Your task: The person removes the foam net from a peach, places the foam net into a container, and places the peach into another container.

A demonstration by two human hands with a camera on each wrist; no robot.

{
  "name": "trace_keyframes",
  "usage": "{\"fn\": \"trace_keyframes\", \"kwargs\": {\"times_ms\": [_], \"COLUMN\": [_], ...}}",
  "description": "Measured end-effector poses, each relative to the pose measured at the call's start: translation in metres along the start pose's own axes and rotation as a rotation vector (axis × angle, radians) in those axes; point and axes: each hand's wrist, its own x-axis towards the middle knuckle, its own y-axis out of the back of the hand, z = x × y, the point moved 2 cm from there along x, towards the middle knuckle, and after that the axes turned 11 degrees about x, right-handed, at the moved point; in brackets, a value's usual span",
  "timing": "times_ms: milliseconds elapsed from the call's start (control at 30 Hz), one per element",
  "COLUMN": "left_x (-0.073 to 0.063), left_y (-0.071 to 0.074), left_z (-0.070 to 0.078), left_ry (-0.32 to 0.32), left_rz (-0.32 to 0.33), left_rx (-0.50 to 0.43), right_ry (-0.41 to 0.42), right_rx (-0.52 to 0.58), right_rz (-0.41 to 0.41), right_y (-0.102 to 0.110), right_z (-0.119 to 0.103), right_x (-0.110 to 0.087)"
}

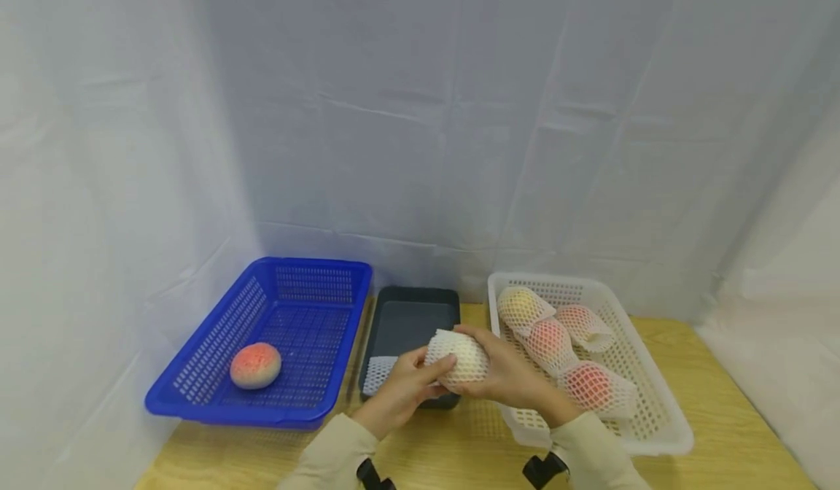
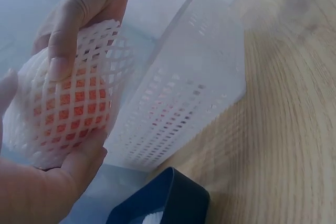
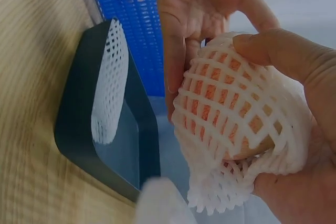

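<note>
Above the dark tray a peach in a white foam net [image 1: 467,362] is held between both hands. My left hand [image 1: 408,386] grips its left side; in the left wrist view the thumb [image 2: 86,158] presses on the net. From the right, my right hand [image 1: 508,370] curls round the peach, with a fingertip [image 3: 252,45] on the mesh in the right wrist view. Reddish skin shows through the net holes, and the net's loose, scalloped end [image 3: 218,195] hangs past the fruit. The palm sides of the grip are partly hidden.
On the left, a blue basket [image 1: 359,329] holds one bare peach [image 1: 256,366]. The dark tray [image 1: 412,308] in the middle contains a flattened foam net [image 1: 378,373]. At right, a white basket [image 1: 646,355] holds several net-wrapped peaches [image 1: 547,338]. White sheeting hangs behind the wooden table [image 1: 695,395].
</note>
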Motion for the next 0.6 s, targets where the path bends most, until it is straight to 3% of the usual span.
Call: {"fn": "trace_keyframes", "kwargs": {"times_ms": [233,433,600], "left_x": [-0.009,-0.019,-0.026], "left_y": [0.009,0.014,0.019], "left_z": [-0.010,-0.014,-0.018], "left_ry": [0.037,0.020,0.005], "left_rz": [0.008,0.024,0.079], "left_rx": [0.000,0.037,0.033], "right_ry": [0.002,0.015,0.007], "right_rx": [0.005,-0.037,-0.029], "right_rz": [-0.038,-0.026,0.018], "right_y": [-0.018,-0.027,-0.036], "right_z": [0.002,0.008,0.015], "right_x": [0.000,-0.002,-0.002]}}
